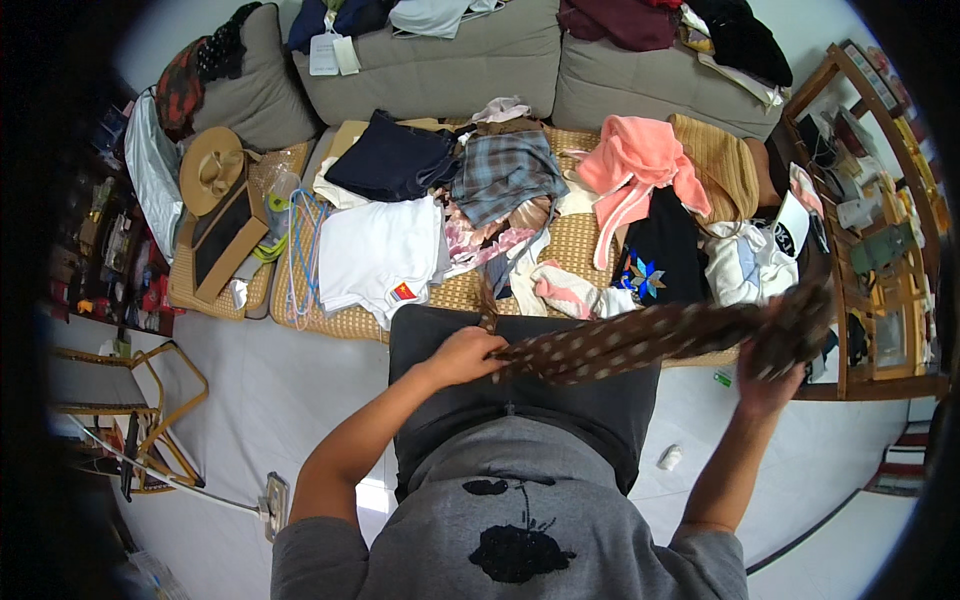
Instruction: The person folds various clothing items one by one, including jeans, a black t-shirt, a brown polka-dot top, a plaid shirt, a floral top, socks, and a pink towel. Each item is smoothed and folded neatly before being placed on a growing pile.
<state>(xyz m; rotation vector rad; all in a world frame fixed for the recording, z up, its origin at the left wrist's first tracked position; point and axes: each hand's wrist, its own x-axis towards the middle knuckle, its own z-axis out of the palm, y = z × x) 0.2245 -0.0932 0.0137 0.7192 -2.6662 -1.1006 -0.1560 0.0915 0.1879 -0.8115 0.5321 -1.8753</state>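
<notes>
A brown fabric piece with pale dots [615, 346] is stretched across in front of my lap. My left hand [466, 355] is closed on its narrow end, and a thin strip of it hangs past the fingers. The bunched, blurred other end is in my right hand [772, 375], partly hidden by the cloth. Beyond lie folded white clothing with a red patch [379, 251], folded dark navy clothing [394, 161], a blue-grey plaid garment [510, 172], a pink fleecy item [634, 161] and a black garment with a blue star-like pattern [667, 247].
Woven mats cover the sofa seat [574, 247]. At left are a straw hat [211, 171], an open cardboard box [229, 244] and hangers [304, 255]. A straw bag [716, 169] lies at right, by a wooden shelf unit [840, 300]. A folding chair [176, 397] and flat mop [277, 506] are on the left.
</notes>
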